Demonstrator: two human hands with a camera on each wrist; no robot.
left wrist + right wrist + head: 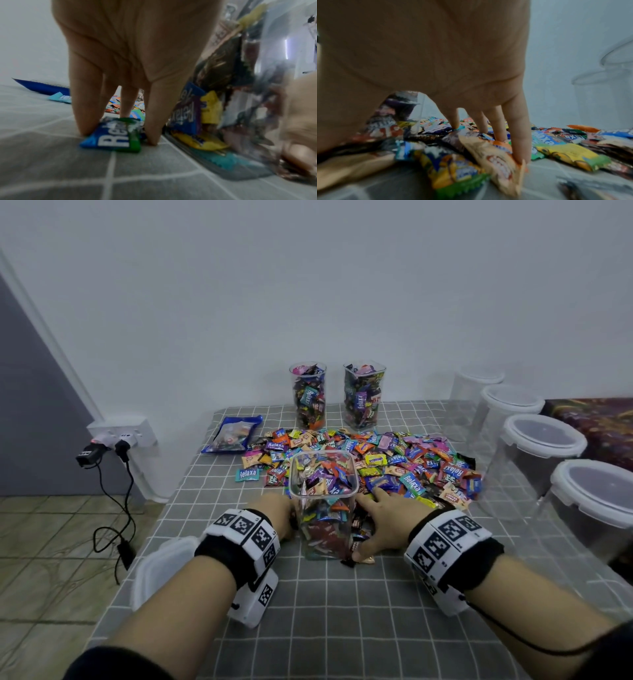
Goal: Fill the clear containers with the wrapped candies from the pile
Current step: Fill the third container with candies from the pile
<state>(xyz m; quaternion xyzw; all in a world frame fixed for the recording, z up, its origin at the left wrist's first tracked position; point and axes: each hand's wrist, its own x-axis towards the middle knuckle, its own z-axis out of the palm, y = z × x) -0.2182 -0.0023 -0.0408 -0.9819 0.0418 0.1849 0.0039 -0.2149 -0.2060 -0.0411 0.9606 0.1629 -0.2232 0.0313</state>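
Observation:
A clear square container (323, 501), filled almost to its rim with wrapped candies, stands at the near edge of the candy pile (394, 463). My left hand (277, 515) is at its left side, fingers straight and pointing down at the cloth. In the left wrist view the left hand (120, 128) has its fingertips (85, 129) touching a blue and green Relaxa candy (111, 140), with the container wall (223, 94) just to the right. My right hand (380, 518) lies spread on loose candies right of the container. In the right wrist view the right hand (488, 128) presses its fingers (520, 148) on wrappers.
Two full clear containers (308, 395) (364, 393) stand by the wall. Several empty lidded tubs (534, 453) line the right edge. A loose lid (161, 570) overhangs the table's left edge. A blue bag (234, 434) lies at back left. Plugs and cables (113, 450) hang at far left.

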